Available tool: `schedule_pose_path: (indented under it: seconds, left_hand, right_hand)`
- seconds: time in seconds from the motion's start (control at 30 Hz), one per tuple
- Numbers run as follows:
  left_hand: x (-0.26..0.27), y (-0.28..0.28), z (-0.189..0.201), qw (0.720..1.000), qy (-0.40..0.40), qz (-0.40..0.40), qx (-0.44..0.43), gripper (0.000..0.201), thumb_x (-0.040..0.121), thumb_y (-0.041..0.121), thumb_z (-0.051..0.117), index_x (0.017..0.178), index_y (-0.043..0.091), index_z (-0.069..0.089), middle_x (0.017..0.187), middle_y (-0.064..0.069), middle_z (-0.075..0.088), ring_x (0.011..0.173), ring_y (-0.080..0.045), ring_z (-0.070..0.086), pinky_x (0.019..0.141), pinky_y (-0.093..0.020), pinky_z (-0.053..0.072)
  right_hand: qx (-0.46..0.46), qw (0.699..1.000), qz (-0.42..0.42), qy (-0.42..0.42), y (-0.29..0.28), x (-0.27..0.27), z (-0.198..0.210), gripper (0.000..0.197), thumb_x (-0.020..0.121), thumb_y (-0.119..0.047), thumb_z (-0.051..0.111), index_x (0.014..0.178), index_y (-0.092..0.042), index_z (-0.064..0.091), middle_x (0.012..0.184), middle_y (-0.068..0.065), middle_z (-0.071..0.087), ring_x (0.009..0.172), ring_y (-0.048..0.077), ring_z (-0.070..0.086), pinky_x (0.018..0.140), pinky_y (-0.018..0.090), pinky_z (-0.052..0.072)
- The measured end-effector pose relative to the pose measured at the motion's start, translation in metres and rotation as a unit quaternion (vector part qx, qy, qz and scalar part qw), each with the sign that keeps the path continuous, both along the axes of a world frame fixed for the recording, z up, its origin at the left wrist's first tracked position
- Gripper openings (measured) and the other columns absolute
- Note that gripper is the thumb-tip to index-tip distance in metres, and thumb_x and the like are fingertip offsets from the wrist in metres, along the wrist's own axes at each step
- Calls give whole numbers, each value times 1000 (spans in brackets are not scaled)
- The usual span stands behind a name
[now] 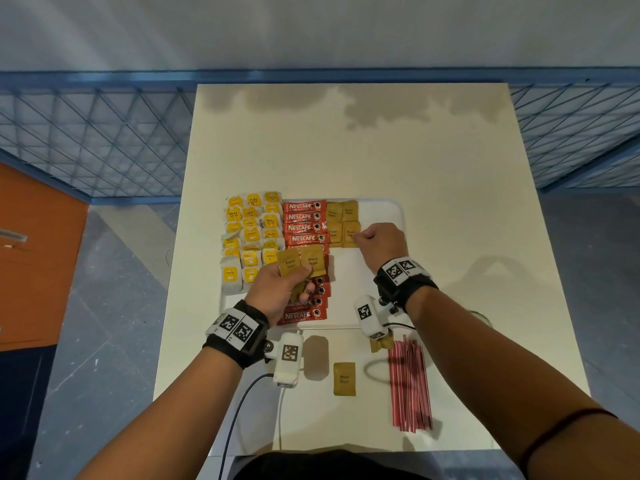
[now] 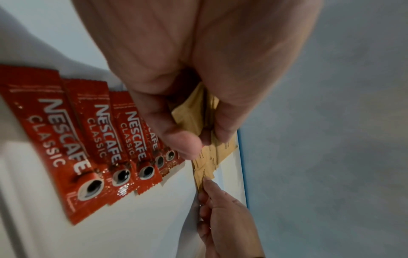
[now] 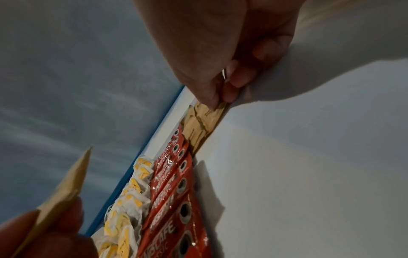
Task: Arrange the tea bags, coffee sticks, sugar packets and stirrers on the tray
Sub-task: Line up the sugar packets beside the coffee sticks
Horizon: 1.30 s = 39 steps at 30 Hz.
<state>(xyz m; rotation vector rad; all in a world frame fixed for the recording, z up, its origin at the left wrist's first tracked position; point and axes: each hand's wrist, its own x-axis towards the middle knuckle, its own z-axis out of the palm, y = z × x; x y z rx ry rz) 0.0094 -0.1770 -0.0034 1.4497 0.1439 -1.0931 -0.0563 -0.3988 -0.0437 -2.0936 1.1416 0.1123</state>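
Observation:
A white tray (image 1: 377,271) lies on the table. Yellow tea bags (image 1: 249,237) fill its left side, and red coffee sticks (image 1: 304,226) form a column beside them. Brown sugar packets (image 1: 337,220) lie to the right of the sticks at the far end. My left hand (image 1: 298,278) grips a fan of brown sugar packets (image 1: 301,263) over the coffee sticks (image 2: 92,139). My right hand (image 1: 360,237) pinches the edge of the nearest-right sugar packet on the tray (image 3: 203,122) between thumb and forefinger (image 3: 212,103). Red stirrers (image 1: 410,382) lie on the table near me.
One loose sugar packet (image 1: 344,379) lies on the white table (image 1: 415,150) in front of the tray, and another (image 1: 381,345) shows partly under my right wrist camera. A blue mesh fence (image 1: 104,140) stands behind the table. An orange cabinet (image 1: 31,254) is at the left.

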Motion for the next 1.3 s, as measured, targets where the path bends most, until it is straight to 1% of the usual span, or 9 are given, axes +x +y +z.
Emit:
schedule_pose_path:
  seconds: [0.13, 0.3, 0.4, 0.53, 0.63, 0.77, 0.87, 1.03, 1.3]
  left_hand:
    - [-1, -1, 3, 1000, -8, 14, 12, 23, 95, 14, 68, 112, -2, 68, 76, -13, 66, 54, -14, 60, 51, -22, 51]
    - [0, -1, 4, 1000, 2, 28, 11, 29, 92, 12, 72, 116, -2, 66, 79, -9, 68, 60, -15, 62, 52, -22, 52]
    - [0, -1, 4, 1000, -4, 25, 11, 28, 93, 12, 70, 116, -4, 66, 80, -12, 67, 61, -16, 62, 53, -23, 52]
    - [-3, 0, 3, 1000, -16, 16, 6, 24, 96, 13, 67, 114, -2, 67, 77, -11, 67, 58, -15, 60, 52, -22, 51]
    - [-4, 0, 3, 1000, -24, 11, 6, 19, 97, 14, 66, 110, 1, 68, 75, -12, 66, 54, -14, 58, 50, -21, 50]
    - [-8, -1, 3, 1000, -15, 23, -1, 12, 97, 12, 66, 106, 5, 69, 71, -8, 68, 54, -12, 60, 50, -20, 51]
    - [-10, 0, 1, 1000, -4, 25, 0, 15, 97, 14, 66, 107, 3, 67, 74, -10, 67, 55, -13, 61, 49, -20, 52]
    - [-8, 5, 0, 999, 27, 26, -21, 19, 102, 25, 58, 105, 6, 62, 83, -9, 66, 65, -18, 62, 54, -24, 53]
    - [-6, 12, -1, 995, 78, 49, -32, 38, 103, 34, 42, 106, 7, 68, 90, -12, 68, 72, -26, 65, 58, -31, 53]
  right_hand:
    - [10, 1000, -3, -2, 3, 1, 8, 36, 97, -36, 66, 73, -9, 67, 77, 8, 70, 74, 27, 67, 71, 35, 55]
    - [23, 999, -16, -33, 10, -4, 15, 25, 99, -37, 61, 85, -16, 66, 85, -5, 69, 84, 19, 67, 66, 28, 50]
    - [47, 994, 32, -91, 23, -11, 23, 24, 100, -31, 59, 91, -14, 74, 94, -2, 74, 89, 16, 68, 73, 26, 53]
    - [160, 976, 68, -133, 40, -22, 27, 30, 99, -33, 61, 72, -36, 73, 98, -12, 74, 83, 4, 63, 79, 31, 53]
    - [188, 971, 69, -130, 50, -29, 26, 31, 89, -46, 60, 71, -25, 74, 90, -3, 76, 67, 8, 58, 75, 45, 57]
    - [193, 970, 60, -132, 61, -34, 23, 18, 96, -37, 69, 85, -26, 79, 85, -7, 76, 71, 5, 63, 70, 28, 53]
    - [182, 974, 65, -121, 61, -34, 20, 20, 97, -36, 68, 92, -21, 80, 88, -8, 77, 82, 10, 69, 75, 28, 54]
    - [88, 990, 47, -103, 45, -29, 21, 23, 99, -30, 64, 88, -18, 80, 92, -13, 73, 84, 5, 65, 71, 21, 48]
    - [17, 998, 51, -13, 35, -23, 5, 38, 99, -29, 62, 67, -9, 68, 85, -3, 77, 72, 14, 69, 65, 32, 59]
